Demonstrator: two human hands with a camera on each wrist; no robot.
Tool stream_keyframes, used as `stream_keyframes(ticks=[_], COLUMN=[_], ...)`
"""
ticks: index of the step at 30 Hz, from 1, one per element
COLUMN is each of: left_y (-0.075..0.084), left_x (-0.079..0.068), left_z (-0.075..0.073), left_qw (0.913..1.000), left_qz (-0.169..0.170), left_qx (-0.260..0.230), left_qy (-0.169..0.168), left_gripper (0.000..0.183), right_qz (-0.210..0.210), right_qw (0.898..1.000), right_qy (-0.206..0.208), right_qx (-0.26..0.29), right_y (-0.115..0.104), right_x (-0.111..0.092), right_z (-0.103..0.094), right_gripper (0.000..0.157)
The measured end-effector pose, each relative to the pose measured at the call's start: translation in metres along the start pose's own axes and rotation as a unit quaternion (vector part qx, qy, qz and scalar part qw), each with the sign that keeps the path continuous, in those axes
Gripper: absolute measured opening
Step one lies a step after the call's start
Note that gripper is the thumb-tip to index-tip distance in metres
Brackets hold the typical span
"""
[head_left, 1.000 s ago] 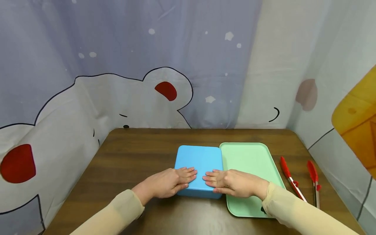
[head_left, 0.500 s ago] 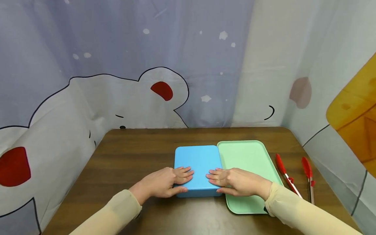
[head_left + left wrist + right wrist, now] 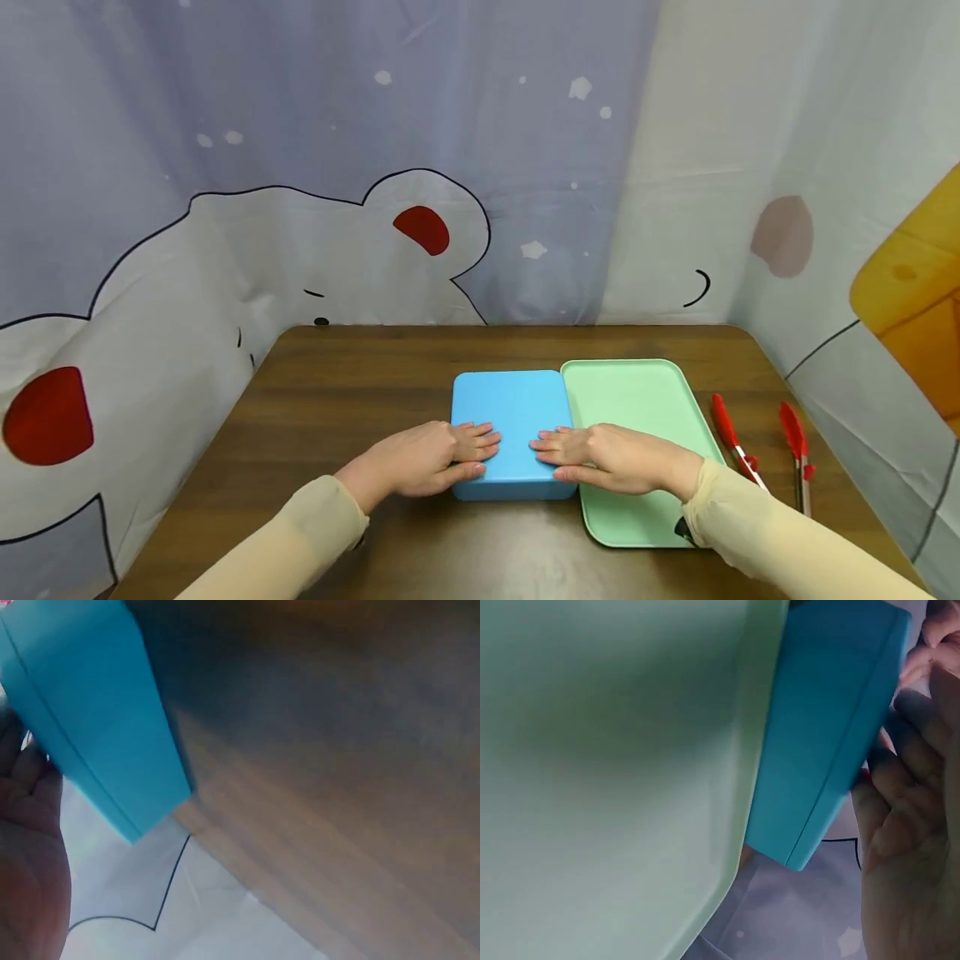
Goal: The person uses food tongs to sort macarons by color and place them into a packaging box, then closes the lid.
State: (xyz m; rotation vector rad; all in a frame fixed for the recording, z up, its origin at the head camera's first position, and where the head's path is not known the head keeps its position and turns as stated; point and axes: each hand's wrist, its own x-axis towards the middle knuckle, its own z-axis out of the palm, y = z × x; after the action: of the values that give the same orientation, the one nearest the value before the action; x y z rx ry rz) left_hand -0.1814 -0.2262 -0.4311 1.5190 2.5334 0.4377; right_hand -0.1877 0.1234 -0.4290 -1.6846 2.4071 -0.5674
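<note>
A blue lidded box (image 3: pixel 513 400) sits near the middle of the wooden table, its lid on. My left hand (image 3: pixel 431 457) lies with straight fingers on the lid's left front part. From the other side, my right hand (image 3: pixel 611 458) rests its straight fingers on the lid's right front part. The left wrist view shows the side of the box (image 3: pixel 97 712) with the left palm (image 3: pixel 30 847) beside it. In the right wrist view, the right hand's fingers lie along the lid edge of the box (image 3: pixel 825 742).
A light green tray (image 3: pixel 630 396) adjoins the box on its right, partly beneath the right forearm. Two red-handled tongs, one nearer (image 3: pixel 738 446) and one farther right (image 3: pixel 797 458), lie on the table's right side. A printed curtain (image 3: pixel 375 125) hangs behind the table (image 3: pixel 337 375).
Both hands stay on the lid, with the right one slightly farther right than before. The view shifts a little left and back with the head. Box, tray and tongs look unmoved on the table.
</note>
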Motion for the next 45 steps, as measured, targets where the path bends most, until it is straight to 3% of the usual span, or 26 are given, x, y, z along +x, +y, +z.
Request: stream_keyframes(ticks=[3, 8, 11, 15, 19, 24, 37, 45], left_y=[-0.013, -0.043, -0.056, -0.066, -0.067, -0.067, -0.068, -0.06], left_x=[0.008, 0.029, 0.04, 0.047, 0.044, 0.044, 0.041, 0.045], left_z=[-0.012, -0.032, -0.032, -0.02, -0.005, -0.001, 0.0, -0.018], left_qw=[0.9997, 0.9989, 0.9979, 0.9978, 0.9974, 0.9968, 0.9968, 0.9935], left_qz=[-0.007, -0.034, -0.052, -0.059, -0.064, -0.067, -0.07, -0.085], left_qx=[-0.018, 0.018, 0.034, 0.027, 0.002, -0.014, 0.023, 0.076], left_qy=[0.013, 0.027, 0.018, 0.015, 0.032, 0.041, 0.032, -0.012], left_gripper=[0.052, 0.05, 0.05, 0.05, 0.049, 0.049, 0.051, 0.055], right_qz=[0.035, 0.047, 0.039, 0.051, 0.069, 0.075, 0.069, 0.083], right_qw=[0.999, 0.998, 0.997, 0.997, 0.997, 0.997, 0.997, 0.995], right_qy=[-0.004, -0.019, -0.035, -0.041, -0.016, 0.003, -0.015, -0.044], right_qx=[0.015, -0.038, -0.063, -0.046, 0.005, 0.032, -0.011, -0.045], right_y=[0.008, 0.04, 0.059, 0.072, 0.074, 0.074, 0.076, 0.062], right_x=[0.008, 0.035, 0.047, 0.049, 0.044, 0.041, 0.047, 0.051], right_z=[-0.015, -0.033, -0.032, -0.024, -0.014, -0.007, -0.008, -0.024], right_gripper=[0.05, 0.052, 0.051, 0.05, 0.048, 0.047, 0.05, 0.052])
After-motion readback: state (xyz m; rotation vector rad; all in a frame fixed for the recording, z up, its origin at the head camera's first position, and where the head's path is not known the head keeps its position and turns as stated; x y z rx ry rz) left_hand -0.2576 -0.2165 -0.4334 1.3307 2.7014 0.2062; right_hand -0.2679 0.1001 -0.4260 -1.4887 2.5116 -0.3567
